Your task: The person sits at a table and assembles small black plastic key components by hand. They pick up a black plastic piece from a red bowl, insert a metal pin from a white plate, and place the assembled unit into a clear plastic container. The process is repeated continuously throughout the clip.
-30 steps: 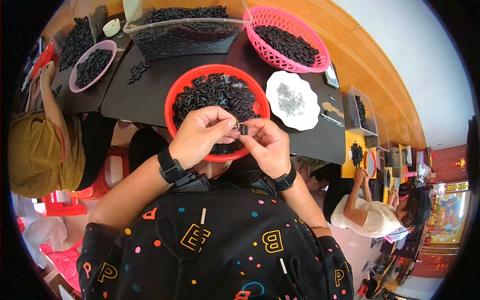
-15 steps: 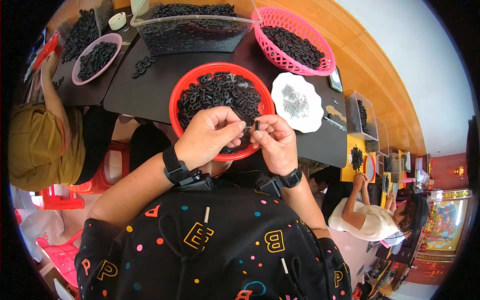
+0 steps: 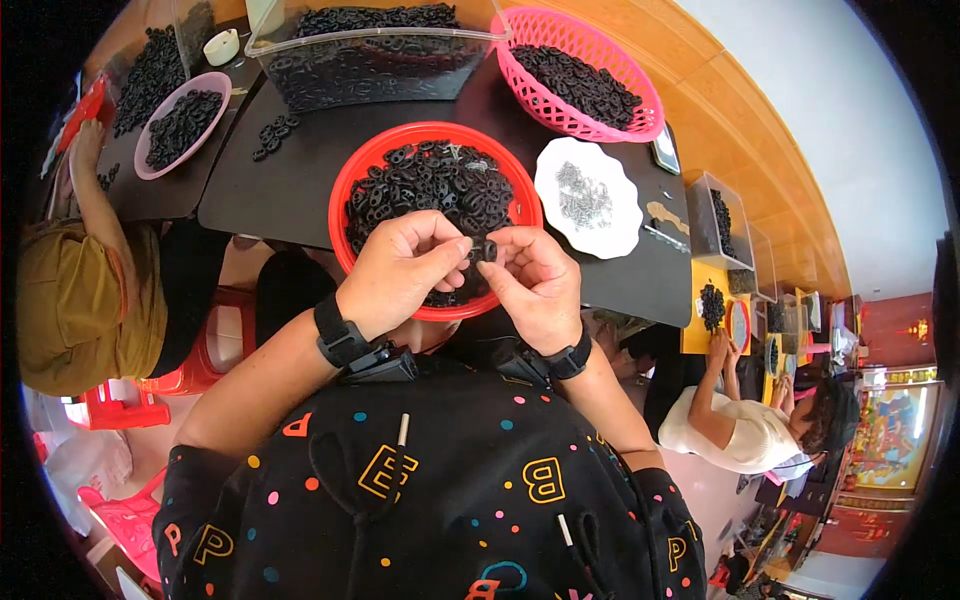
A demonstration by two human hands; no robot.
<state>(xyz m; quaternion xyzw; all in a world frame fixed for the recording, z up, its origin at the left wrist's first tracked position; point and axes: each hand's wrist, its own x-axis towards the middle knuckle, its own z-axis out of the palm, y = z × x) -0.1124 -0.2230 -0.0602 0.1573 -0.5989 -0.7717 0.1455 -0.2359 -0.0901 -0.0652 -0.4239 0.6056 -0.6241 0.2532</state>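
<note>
Above the near part of a red basin, my two hands meet. A small black oval plastic piece is pinched between the thumb and fingers of my right hand. My left hand is closed in a pinch, its thumb and fingertip against the left side of that piece. Whatever sits between the left fingertips is too small to make out. Loose black plastic pieces with holes fill the basin. To its right, a white scalloped plate bears many tiny clear or metallic bits.
Behind the basin stands a clear bin of black pieces. A pink basket and a pale pink bowl hold more. A phone lies at the table's right. One person sits left, another right.
The black piece, held edge-on before, has turned to show its flatter face. My left fingertips have come closer and now touch it.
</note>
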